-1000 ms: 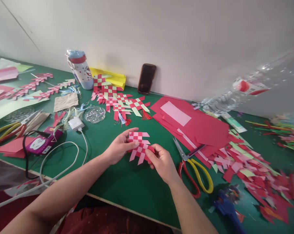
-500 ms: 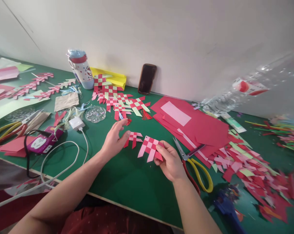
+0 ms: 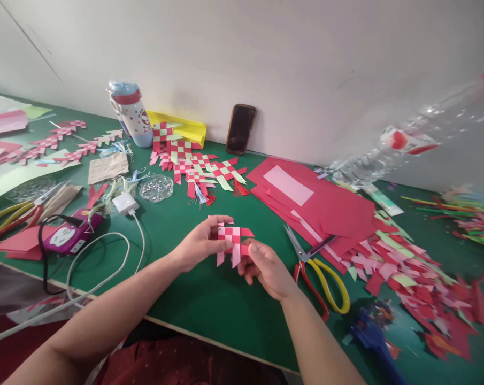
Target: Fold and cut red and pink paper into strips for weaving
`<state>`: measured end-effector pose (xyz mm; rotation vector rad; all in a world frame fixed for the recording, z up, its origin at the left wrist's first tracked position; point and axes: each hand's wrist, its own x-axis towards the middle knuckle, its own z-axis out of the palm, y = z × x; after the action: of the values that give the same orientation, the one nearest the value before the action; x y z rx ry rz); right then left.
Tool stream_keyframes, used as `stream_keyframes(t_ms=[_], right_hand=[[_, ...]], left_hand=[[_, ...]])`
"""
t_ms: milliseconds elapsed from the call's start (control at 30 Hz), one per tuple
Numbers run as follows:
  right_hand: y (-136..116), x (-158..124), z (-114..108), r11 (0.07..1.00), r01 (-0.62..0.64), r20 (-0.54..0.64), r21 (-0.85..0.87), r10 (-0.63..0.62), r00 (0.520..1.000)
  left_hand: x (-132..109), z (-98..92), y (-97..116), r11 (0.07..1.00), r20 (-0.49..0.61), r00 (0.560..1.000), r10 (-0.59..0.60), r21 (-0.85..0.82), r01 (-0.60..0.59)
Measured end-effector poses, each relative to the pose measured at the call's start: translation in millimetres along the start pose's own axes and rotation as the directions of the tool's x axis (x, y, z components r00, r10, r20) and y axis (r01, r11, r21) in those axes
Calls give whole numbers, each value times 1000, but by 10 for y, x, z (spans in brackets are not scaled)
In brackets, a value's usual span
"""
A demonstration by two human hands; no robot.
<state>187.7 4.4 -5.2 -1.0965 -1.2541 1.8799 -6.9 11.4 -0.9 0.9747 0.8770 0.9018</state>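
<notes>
Both my hands meet over the middle of the green table (image 3: pixel 209 305) and hold a red and pink woven paper fish (image 3: pixel 231 241). My left hand (image 3: pixel 199 245) pinches its left side, thumb on top. My right hand (image 3: pixel 266 267) grips its lower right part with curled fingers. Whether one or two woven pieces are stacked between the hands I cannot tell. Just right of my right hand lie scissors (image 3: pixel 320 272) with yellow and red handles.
A pile of finished woven fish (image 3: pixel 197 166) lies behind my hands, near a water bottle (image 3: pixel 131 113), a yellow sheet and a phone (image 3: pixel 240 129) leaning on the wall. Red paper sheets (image 3: pixel 317 203) and scraps (image 3: pixel 418 278) fill the right. A charger, cable and more scissors lie left.
Half a second ago the hands were apart, a small woven piece lying on the table by the left hand and a larger one in the right. Now both hands are together again on woven paper.
</notes>
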Motion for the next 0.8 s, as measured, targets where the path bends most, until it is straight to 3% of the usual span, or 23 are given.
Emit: stream_keyframes(t_ms=[133,367,600,800], right_hand=[[5,-11,43,995,26,11,-92,-25,1000],[-16,-19,-26,971,173,-167,-166,-201,965],[76,41,-210,926,312,-412,-215,-375,831],[128,66,-271,875,341,-486,-343,-476,733]], left_hand=[[18,-36,-3,999,-24,999,44,-24,-44],[2,-50,49,977,-14,977,212,21,-212],[-33,-84,53,882,81,896,437,159,-445],[-11,-86,33,870,89,887,454,169,-463]])
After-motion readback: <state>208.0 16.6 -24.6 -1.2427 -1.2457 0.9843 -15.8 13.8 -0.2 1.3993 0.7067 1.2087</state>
